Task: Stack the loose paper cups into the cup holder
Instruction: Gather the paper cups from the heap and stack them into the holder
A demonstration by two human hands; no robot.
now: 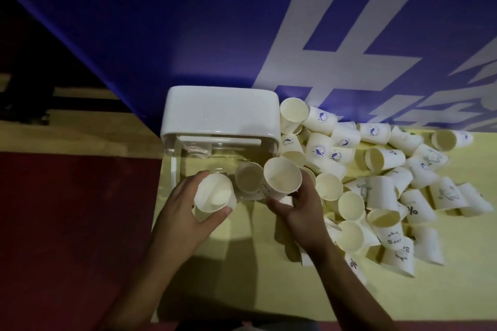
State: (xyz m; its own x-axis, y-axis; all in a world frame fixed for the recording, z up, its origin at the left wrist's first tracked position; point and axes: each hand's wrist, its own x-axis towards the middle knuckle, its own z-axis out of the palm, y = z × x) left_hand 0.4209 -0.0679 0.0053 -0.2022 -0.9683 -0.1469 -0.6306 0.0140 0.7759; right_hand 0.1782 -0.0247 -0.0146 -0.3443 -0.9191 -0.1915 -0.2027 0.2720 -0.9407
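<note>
Nesting step, likely. Yellow worktop [269, 290] carries the loose cup pile [390, 183] centre-right and the cup holder [223, 113] mid-frame. Left hand [185, 217] curls round one paper cup [213, 192], right hand [298, 207] round a second cup [282, 176]. Next: align rims, nest, slot into holder.

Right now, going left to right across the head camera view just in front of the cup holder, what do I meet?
Left hand → first cup, which it holds → middle cup between the hands → third cup, in the right hand → pile of loose cups.
</note>
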